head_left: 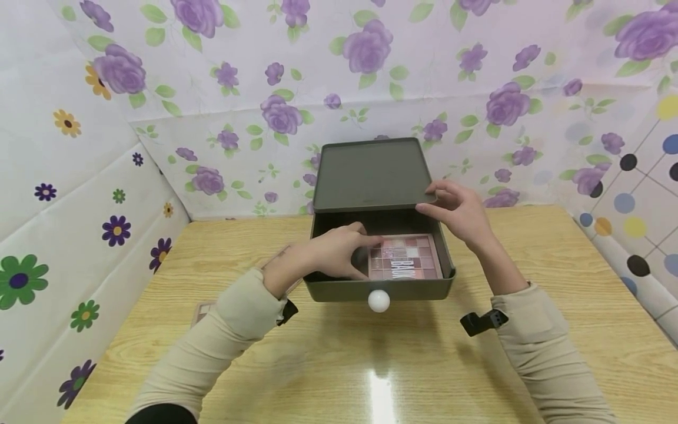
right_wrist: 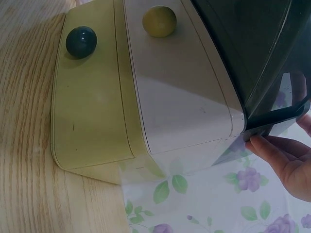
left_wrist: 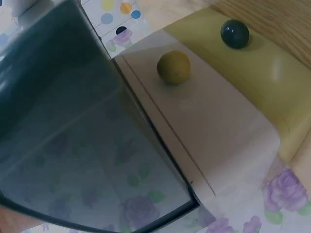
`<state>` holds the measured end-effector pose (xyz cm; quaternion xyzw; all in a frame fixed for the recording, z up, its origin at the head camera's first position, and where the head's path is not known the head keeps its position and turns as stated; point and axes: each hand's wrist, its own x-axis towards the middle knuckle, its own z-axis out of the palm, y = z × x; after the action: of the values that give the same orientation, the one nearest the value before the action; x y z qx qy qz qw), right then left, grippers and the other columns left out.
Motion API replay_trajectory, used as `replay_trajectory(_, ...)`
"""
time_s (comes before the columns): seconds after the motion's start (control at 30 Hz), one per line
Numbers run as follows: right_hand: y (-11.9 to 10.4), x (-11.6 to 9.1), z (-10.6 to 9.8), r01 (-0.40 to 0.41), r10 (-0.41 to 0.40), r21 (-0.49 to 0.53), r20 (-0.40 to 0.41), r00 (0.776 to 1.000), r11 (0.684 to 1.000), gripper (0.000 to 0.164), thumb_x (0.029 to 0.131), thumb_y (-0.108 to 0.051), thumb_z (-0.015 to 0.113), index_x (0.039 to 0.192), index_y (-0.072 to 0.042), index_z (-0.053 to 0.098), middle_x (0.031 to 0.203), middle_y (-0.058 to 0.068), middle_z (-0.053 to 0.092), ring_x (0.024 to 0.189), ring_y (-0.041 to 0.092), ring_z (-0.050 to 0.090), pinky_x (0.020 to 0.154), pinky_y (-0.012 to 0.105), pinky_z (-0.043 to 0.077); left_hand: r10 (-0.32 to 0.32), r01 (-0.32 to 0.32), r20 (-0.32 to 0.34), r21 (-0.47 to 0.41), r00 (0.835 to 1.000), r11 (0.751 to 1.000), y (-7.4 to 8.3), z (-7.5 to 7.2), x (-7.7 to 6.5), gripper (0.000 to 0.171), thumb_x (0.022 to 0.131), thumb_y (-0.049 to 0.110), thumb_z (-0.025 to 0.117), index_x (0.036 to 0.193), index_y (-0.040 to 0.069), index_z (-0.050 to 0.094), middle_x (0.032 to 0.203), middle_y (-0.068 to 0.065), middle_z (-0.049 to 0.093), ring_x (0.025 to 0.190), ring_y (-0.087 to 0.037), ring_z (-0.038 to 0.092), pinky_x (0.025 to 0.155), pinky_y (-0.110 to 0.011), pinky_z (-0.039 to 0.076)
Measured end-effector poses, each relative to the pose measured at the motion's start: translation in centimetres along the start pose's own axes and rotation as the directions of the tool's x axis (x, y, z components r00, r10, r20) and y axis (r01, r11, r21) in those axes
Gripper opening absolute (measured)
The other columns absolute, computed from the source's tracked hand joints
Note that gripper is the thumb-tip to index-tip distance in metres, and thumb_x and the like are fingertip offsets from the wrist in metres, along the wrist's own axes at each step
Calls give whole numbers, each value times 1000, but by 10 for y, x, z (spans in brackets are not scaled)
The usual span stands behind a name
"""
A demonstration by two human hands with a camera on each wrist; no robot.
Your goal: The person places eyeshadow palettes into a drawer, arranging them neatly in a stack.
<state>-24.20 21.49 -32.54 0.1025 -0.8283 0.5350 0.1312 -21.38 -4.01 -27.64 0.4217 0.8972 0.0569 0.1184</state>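
Observation:
A dark green drawer (head_left: 344,291) with a white round knob (head_left: 378,301) is pulled out of a small drawer cabinet (head_left: 373,176). Inside it lies a pink makeup palette (head_left: 413,259) with lettering and a grid of coloured squares. My left hand (head_left: 339,250) reaches into the drawer, thumb and fingers curved round the palette's left end. At the cabinet's top right corner, my right hand (head_left: 458,212) grips the edge between thumb and fingers. The right wrist view shows this hand (right_wrist: 286,162) by the green drawer's side.
Below the green drawer are a pale pink drawer (right_wrist: 180,87) with a yellow knob and a yellow drawer (right_wrist: 92,111) with a dark knob. A flat pinkish thing (head_left: 201,310) lies on the wooden table (head_left: 318,365), partly behind my left sleeve. Flowered sheeting (head_left: 238,118) stands behind the cabinet.

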Motion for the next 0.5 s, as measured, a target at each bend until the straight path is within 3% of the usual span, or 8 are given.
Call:
replay_trajectory(0.2,0,-1,0,-3,3,6,-1,1000,1000,39,77,-32,73,106,-9,58,115,10,59,109,24,55,83,41,46,2,-4,-32,-56,999,998,-1,5,1,76,73,30,77,136,6,42,114,-12,50,93,-19,46,75,-28,43)
replay_trajectory(0.33,0,-1,0,-6,6,13,-2,1000,1000,40,77,-32,73,106,-9,57,118,10,57,110,25,54,84,41,46,13,-21,-74,-113,997,993,-2,4,0,74,72,27,78,133,3,45,110,-11,54,84,-17,50,71,-24,42)
replay_trajectory(0.5,0,0,1,-8,8,20,2,1000,1000,40,77,-32,73,106,-9,58,121,10,56,111,25,54,86,42,45,1,-47,-210,-213,978,976,-3,0,-9,62,72,27,78,124,1,54,106,-9,61,79,-15,58,69,-21,47)
